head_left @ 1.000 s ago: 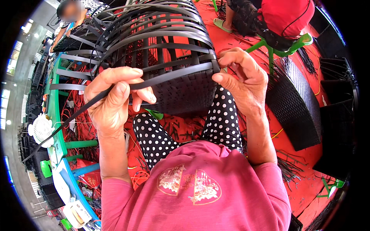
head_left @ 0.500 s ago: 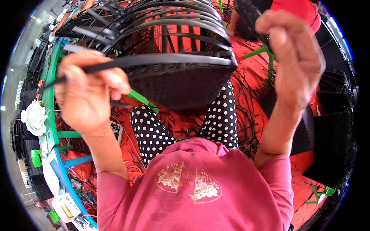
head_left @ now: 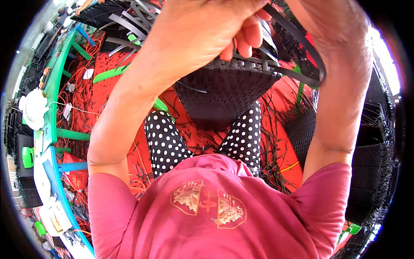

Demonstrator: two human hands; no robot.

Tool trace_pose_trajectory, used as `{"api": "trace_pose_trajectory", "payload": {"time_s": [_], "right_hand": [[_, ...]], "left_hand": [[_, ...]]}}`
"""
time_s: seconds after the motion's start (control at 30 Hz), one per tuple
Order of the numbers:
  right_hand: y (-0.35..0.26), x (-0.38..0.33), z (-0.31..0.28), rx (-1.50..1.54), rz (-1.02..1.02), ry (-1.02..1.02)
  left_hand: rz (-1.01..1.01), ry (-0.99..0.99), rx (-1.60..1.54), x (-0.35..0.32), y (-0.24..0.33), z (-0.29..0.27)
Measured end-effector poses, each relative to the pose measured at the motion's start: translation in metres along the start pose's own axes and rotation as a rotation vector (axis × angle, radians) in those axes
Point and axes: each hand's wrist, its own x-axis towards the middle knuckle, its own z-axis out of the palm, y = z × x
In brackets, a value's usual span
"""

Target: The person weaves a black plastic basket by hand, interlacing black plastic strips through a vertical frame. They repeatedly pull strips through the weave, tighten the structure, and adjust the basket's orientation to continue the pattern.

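The woven black basket [head_left: 228, 93] sits mid-frame over my knees. Both my hands have risen to the top of the frame: left hand [head_left: 202, 26] and right hand [head_left: 327, 26] now grip the black strip [head_left: 302, 47], pulling it taut.

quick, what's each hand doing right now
left hand: closed on flat black plastic weaving strips above the black woven basket
right hand: raised by a looping strip, grip cannot be told

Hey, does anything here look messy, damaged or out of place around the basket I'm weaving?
Nothing looks damaged. The black woven basket looks intact; loose black strips stick out unwoven at its top. Cut black strip scraps litter the red floor around your legs, the only untidy thing.
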Motion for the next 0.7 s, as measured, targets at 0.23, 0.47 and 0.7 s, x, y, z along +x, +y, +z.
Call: {"api": "trace_pose_trajectory", "payload": {"time_s": [0.23, 0.47, 0.7], "right_hand": [[-0.022, 0.005, -0.013, 0.058, 0.014, -0.052], [-0.013, -0.028, -0.068, -0.053, 0.093, -0.182], [-0.013, -0.075, -0.067, -0.252, 0.448, -0.237]], "left_hand": [[0.147, 0.054, 0.312, -0.003, -0.018, 0.019], [0.364, -0.138, 0.908, -0.05, -0.047, -0.005], [0.291, -0.205, 0.926, -0.046, -0.046, -0.009]]}}
